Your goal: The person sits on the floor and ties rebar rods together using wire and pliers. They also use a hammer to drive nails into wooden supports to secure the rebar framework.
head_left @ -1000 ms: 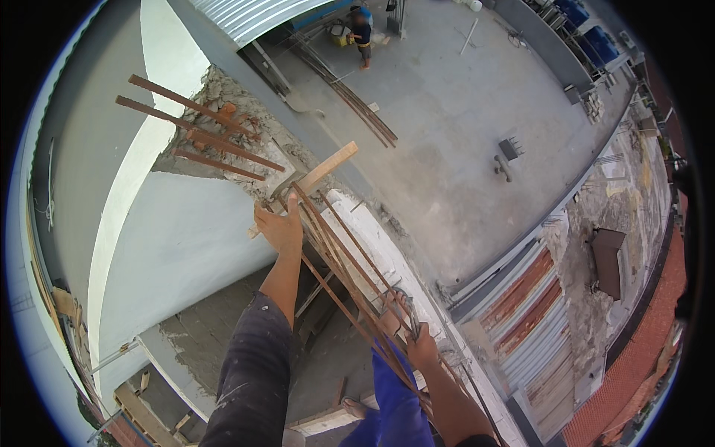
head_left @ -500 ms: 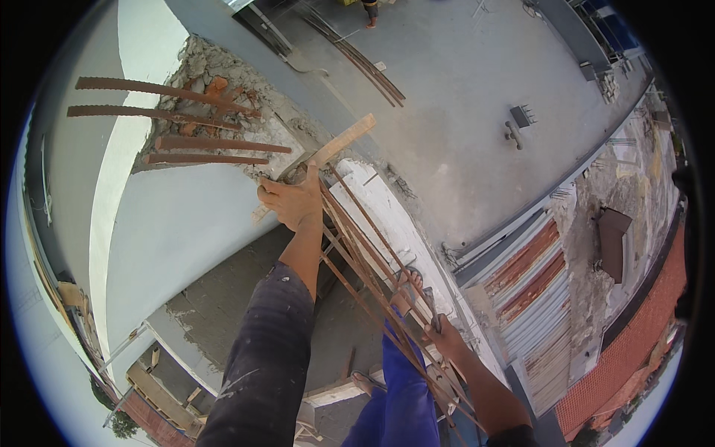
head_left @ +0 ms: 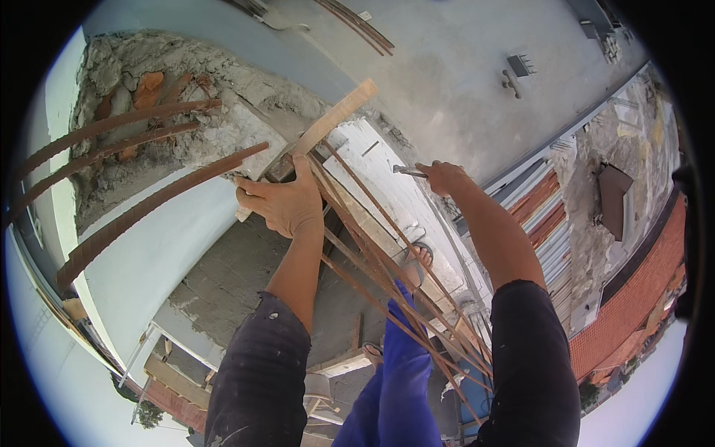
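Your right hand (head_left: pixel 445 179) is clenched around a metal tool (head_left: pixel 410 171), its head over the white ledge (head_left: pixel 421 214); your left hand (head_left: pixel 287 203) touches the wooden strip (head_left: pixel 337 117), which slants past the upper ends of the rusted bars (head_left: pixel 370 258); whether those fingers grasp the strip, you cannot tell.

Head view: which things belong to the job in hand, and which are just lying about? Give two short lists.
Likely in the job:
wood strip, at the left hand
tool, in the right hand
near rods, beside the left hand

Apparently lying about:
far rods
grey block
brown box
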{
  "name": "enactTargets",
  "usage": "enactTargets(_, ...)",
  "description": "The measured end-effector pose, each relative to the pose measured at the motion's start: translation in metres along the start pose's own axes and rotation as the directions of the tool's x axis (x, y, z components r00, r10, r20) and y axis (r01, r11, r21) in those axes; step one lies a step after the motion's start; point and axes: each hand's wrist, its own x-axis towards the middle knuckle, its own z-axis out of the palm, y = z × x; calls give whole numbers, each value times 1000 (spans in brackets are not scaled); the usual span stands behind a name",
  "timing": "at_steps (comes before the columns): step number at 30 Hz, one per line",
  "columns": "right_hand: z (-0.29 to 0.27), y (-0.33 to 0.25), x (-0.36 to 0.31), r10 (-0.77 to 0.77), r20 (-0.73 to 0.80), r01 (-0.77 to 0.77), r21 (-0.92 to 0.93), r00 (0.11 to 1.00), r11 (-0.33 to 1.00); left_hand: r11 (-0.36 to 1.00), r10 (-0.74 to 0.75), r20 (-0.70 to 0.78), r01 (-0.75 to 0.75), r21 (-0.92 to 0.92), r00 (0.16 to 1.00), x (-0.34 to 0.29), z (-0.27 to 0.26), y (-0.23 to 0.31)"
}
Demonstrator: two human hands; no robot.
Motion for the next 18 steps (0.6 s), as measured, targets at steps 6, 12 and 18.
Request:
enactTargets(6, -55, -18, 75, 21, -100, -40, -192, 995, 981, 999, -9, -1, 9, 31, 1000, 3, 6, -4)
enactTargets(12, -70, -19, 106, -37, -68, 19, -253, 997, 967, 998, -19, -52, 23, 64, 998, 4, 9, -3)
enactTargets(18, -87, -13, 133, -218, -2, 197, -419, 976, 886, 997, -42, -17, 43, 71, 999, 5, 10, -4)
